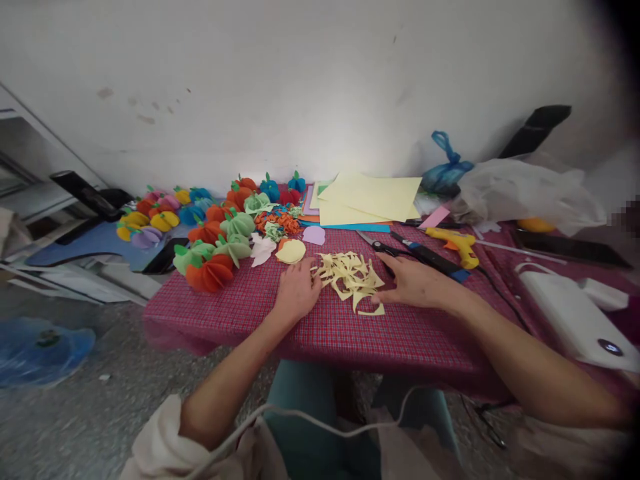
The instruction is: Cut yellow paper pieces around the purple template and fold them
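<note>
A loose heap of pale yellow paper scraps (350, 277) lies on the red checked tablecloth (340, 340), between my two hands. At its left edge rests my left hand (299, 288), fingers stretched out and touching the scraps. My right hand (410, 281) is on the other side, thumb and fingers spread apart around the heap's right edge. Just beyond the right fingers lie black-handled scissors (377, 245). Cut yellow paper pieces (291, 251) sit above my left fingertips, with a lilac paper piece (314, 235) close by.
Paper pumpkins (210, 272) in several colours crowd the left side. Yellow paper sheets (370, 200) are stacked at the back by the wall. A utility knife (430, 257), a yellow glue gun (455, 245) and a white power bank (575, 317) lie to the right.
</note>
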### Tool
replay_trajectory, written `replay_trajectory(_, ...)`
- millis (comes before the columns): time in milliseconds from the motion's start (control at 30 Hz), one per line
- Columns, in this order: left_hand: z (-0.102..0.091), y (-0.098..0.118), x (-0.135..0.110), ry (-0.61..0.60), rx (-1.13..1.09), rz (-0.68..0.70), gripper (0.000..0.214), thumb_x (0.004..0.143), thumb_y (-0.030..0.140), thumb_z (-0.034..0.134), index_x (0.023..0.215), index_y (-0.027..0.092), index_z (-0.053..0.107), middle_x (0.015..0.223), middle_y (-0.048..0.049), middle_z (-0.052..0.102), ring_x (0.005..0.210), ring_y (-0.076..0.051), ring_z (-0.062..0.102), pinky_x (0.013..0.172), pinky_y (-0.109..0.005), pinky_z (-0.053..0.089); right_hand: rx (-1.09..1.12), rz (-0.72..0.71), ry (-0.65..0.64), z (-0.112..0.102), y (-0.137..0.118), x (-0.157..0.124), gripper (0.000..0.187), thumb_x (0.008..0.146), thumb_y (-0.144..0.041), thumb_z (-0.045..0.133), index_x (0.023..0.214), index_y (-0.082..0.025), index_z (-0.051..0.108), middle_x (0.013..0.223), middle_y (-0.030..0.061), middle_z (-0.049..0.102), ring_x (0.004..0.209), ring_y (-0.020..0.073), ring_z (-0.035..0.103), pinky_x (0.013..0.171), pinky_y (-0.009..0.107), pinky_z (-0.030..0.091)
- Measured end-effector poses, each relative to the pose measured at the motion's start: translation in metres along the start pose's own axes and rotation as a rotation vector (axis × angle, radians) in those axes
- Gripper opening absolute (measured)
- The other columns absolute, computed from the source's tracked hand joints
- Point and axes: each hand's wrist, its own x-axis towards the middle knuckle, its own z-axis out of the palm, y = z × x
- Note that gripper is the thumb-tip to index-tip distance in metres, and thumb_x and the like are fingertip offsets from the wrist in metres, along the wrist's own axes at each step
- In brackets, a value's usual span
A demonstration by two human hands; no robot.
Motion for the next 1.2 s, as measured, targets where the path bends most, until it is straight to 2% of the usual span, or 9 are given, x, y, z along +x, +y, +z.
replay_trajectory(67, 0.004, 0.005, 0.0, -0.01, -0.009, 0.025, 0.042, 0.081, 0.026, 0.043, 0.122, 0.018, 0.04, 0.114, -0.0114, 0.056, 0.106, -0.025, 0.048, 0.087, -0.038, 0.035, -0.02, -0.042, -0.03, 0.004, -0.013, -0.003, 0.108, 0.051, -0.059, 0.069, 0.139, -0.016, 0.022, 0.127, 0.0182, 0.045, 0.105, 0.0337, 0.052, 0.079, 0.037, 0.044)
replay_trajectory(133, 0.008, 0.011, 0.002, -0.019, -0.009, 0.062, 0.046, 0.081, 0.025, 0.041, 0.126, 0.018, 0.038, 0.12, -0.0122, 0.053, 0.11, -0.026, 0.046, 0.089, -0.04, 0.034, -0.03, -0.046, -0.054, 0.006, -0.024, -0.001, 0.109, 0.048, -0.051, 0.074, 0.138, -0.015, 0.023, 0.132, 0.019, 0.037, 0.11, 0.0347, 0.048, 0.085, 0.038, 0.042)
replay_trajectory(333, 0.021, 0.023, 0.007, -0.058, -0.114, 0.163, 0.046, 0.08, 0.019, 0.04, 0.125, 0.016, 0.041, 0.119, -0.0133, 0.054, 0.109, -0.024, 0.047, 0.093, -0.041, 0.034, 0.03, -0.055, -0.205, 0.002, -0.041, 0.035, 0.096, 0.051, -0.039, 0.075, 0.132, -0.011, 0.031, 0.119, 0.0176, 0.049, 0.105, 0.03, 0.052, 0.083, 0.034, 0.043)
replay_trajectory(467, 0.024, 0.024, 0.006, -0.045, -0.215, 0.235, 0.039, 0.082, 0.021, 0.037, 0.12, 0.014, 0.045, 0.118, -0.0133, 0.053, 0.112, -0.022, 0.046, 0.097, -0.04, 0.033, 0.029, -0.136, -0.201, -0.002, -0.05, 0.063, 0.061, 0.061, -0.03, 0.07, 0.114, -0.008, 0.051, 0.107, 0.0187, 0.058, 0.097, 0.0288, 0.056, 0.079, 0.031, 0.042)
replay_trajectory(533, 0.023, 0.024, 0.003, -0.013, -0.245, 0.248, 0.039, 0.083, 0.029, 0.041, 0.119, 0.015, 0.045, 0.123, -0.0139, 0.049, 0.117, -0.022, 0.042, 0.1, -0.04, 0.032, 0.063, -0.158, -0.211, 0.0, -0.056, 0.072, 0.031, 0.066, -0.022, 0.065, 0.094, -0.01, 0.063, 0.092, 0.0155, 0.065, 0.088, 0.0264, 0.06, 0.074, 0.028, 0.042)
replay_trajectory(600, 0.023, 0.024, 0.0, 0.014, -0.256, 0.272, 0.049, 0.079, 0.039, 0.048, 0.122, 0.016, 0.042, 0.128, -0.0141, 0.042, 0.124, -0.024, 0.034, 0.102, -0.042, 0.029, 0.113, -0.157, -0.194, 0.004, -0.06, 0.076, 0.017, 0.07, -0.017, 0.059, 0.084, -0.01, 0.066, 0.083, 0.0142, 0.068, 0.08, 0.0245, 0.063, 0.069, 0.026, 0.042)
replay_trajectory(733, 0.025, 0.024, -0.002, 0.009, -0.226, 0.323, 0.068, 0.069, 0.049, 0.06, 0.124, 0.018, 0.036, 0.132, -0.0139, 0.037, 0.131, -0.028, 0.021, 0.104, -0.047, 0.025, 0.259, -0.187, -0.113, 0.014, -0.061, 0.074, 0.023, 0.071, -0.014, 0.054, 0.092, -0.012, 0.065, 0.091, 0.0127, 0.068, 0.083, 0.0227, 0.062, 0.067, 0.024, 0.041)
replay_trajectory(933, 0.03, 0.026, 0.013, -0.005, -0.182, 0.311, 0.065, 0.067, 0.043, 0.064, 0.119, 0.017, 0.037, 0.123, -0.0142, 0.043, 0.121, -0.027, 0.035, 0.1, -0.045, 0.031, 0.562, -0.279, -0.181, 0.016, -0.054, 0.066, 0.025, 0.066, -0.014, 0.052, 0.089, -0.015, 0.063, 0.079, 0.0025, 0.068, 0.067, 0.0144, 0.061, 0.054, 0.018, 0.042)
replay_trajectory(1200, 0.032, 0.024, 0.031, -0.026, -0.114, 0.345, 0.037, 0.082, 0.018, 0.04, 0.119, 0.015, 0.04, 0.124, -0.0152, 0.041, 0.116, -0.023, 0.04, 0.095, -0.041, 0.035, 0.797, -0.284, -0.228, 0.007, -0.04, 0.071, 0.021, 0.063, -0.011, 0.049, 0.077, -0.014, 0.064, 0.068, 0.0, 0.064, 0.061, 0.0123, 0.058, 0.053, 0.019, 0.043)
